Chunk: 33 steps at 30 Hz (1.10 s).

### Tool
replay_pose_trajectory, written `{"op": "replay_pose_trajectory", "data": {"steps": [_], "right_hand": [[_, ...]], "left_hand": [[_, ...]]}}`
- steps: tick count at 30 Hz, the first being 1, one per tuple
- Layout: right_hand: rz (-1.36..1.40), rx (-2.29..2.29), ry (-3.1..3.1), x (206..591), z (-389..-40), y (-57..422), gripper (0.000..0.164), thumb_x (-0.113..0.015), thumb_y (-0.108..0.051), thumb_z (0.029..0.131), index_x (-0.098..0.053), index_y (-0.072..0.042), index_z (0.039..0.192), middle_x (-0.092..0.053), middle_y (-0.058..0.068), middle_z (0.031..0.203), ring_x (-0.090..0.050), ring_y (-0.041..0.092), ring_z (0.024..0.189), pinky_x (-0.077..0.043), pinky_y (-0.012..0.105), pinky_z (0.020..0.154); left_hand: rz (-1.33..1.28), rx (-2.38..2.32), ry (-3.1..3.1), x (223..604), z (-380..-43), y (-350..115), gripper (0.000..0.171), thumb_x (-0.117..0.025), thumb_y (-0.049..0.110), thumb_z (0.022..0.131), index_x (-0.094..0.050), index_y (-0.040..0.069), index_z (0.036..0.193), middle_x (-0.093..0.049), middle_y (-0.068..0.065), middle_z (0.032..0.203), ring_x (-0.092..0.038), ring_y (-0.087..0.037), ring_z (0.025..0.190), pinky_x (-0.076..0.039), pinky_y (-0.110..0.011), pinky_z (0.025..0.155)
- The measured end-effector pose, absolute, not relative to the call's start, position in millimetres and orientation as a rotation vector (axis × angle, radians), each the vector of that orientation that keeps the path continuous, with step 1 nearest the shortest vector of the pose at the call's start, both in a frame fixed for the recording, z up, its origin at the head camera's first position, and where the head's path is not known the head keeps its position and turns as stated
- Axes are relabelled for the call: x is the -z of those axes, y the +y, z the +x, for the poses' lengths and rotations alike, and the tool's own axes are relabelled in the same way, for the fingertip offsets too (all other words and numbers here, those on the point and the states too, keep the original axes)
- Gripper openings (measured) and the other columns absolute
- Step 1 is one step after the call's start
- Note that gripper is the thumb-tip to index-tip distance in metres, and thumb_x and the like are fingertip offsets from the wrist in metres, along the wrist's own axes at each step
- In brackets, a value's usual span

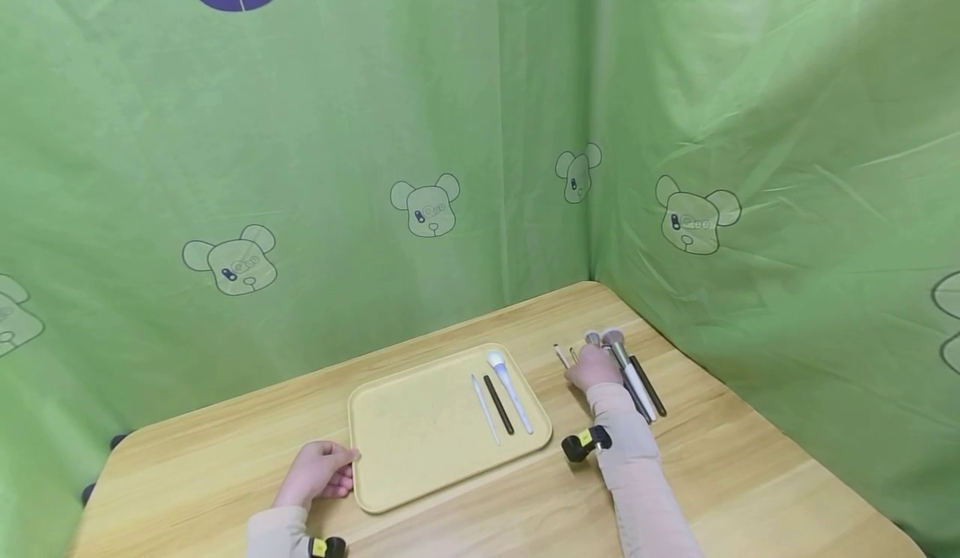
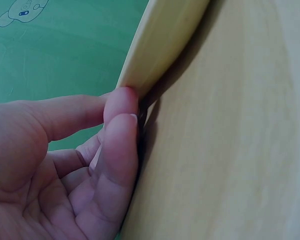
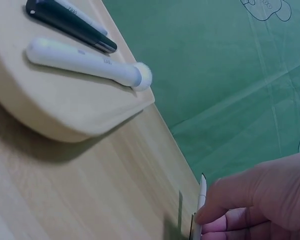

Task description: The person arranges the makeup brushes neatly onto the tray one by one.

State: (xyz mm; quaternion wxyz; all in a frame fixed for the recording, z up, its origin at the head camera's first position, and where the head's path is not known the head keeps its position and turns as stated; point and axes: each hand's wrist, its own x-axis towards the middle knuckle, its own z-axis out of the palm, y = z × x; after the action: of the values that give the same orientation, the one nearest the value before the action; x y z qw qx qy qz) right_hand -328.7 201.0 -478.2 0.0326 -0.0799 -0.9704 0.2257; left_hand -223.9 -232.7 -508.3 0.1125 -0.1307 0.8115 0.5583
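Observation:
My left hand (image 1: 321, 470) pinches the left rim of a pale yellow tray (image 1: 412, 441), thumb and fingertips right at the edge. On the tray's right part lie a white-headed makeup brush (image 1: 513, 391), a short black brush-like stick (image 1: 498, 405) and a thin white pointed stick (image 1: 485, 408). Right of the tray, my right hand (image 1: 592, 368) reaches down among a group of makeup brushes. In the right wrist view its thumb and fingers pinch a slim light-handled makeup brush (image 3: 202, 192) with a dark tip; the lower end is out of frame.
Beside the right hand lie a brush with a white handle (image 1: 636, 383) and a black one (image 1: 648, 385). Everything is on a wooden table (image 1: 225, 458). Green curtains (image 1: 337, 166) with bear prints hang along its back and right edges.

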Motion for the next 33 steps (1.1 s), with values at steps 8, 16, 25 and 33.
{"op": "replay_pose_trajectory", "data": {"steps": [8,16,25,33], "right_hand": [[-0.19,-0.681,-2.958,471,-330,198,0.024,-0.069,-0.022,0.069,-0.056,-0.003,0.068,-0.059,0.017,0.077,-0.054,0.024,0.06,-0.049,0.036,0.056],[-0.107,-0.719,-2.945,464,-330,189,0.028,-0.066,-0.025,0.071,-0.055,-0.001,0.062,-0.055,0.021,0.088,-0.053,0.028,0.071,-0.049,0.042,0.07],[-0.04,-0.649,-2.911,454,-326,171,0.037,-0.062,-0.028,0.07,-0.038,-0.015,0.045,-0.038,-0.004,0.042,-0.041,0.018,0.045,-0.037,0.03,0.054],[-0.004,-0.87,-2.909,450,-319,144,0.033,-0.06,-0.019,0.071,-0.037,-0.016,0.047,-0.032,-0.006,0.042,-0.031,0.011,0.039,-0.03,0.024,0.039]], "left_hand": [[-0.386,-1.643,2.382,507,-223,-232,0.022,-0.059,0.018,0.083,-0.057,-0.003,0.085,-0.06,-0.004,0.062,-0.058,-0.012,0.052,-0.054,-0.026,0.051],[-0.382,-1.641,2.385,507,-224,-232,0.022,-0.059,0.018,0.083,-0.057,-0.003,0.086,-0.06,-0.005,0.063,-0.058,-0.011,0.052,-0.054,-0.026,0.051],[-0.389,-1.64,2.383,505,-223,-231,0.023,-0.06,0.019,0.083,-0.057,-0.004,0.086,-0.06,-0.005,0.063,-0.058,-0.011,0.052,-0.054,-0.026,0.051],[-0.406,-1.63,2.391,508,-225,-232,0.021,-0.06,0.019,0.082,-0.058,-0.002,0.084,-0.06,-0.005,0.062,-0.058,-0.012,0.052,-0.054,-0.026,0.051]]}}
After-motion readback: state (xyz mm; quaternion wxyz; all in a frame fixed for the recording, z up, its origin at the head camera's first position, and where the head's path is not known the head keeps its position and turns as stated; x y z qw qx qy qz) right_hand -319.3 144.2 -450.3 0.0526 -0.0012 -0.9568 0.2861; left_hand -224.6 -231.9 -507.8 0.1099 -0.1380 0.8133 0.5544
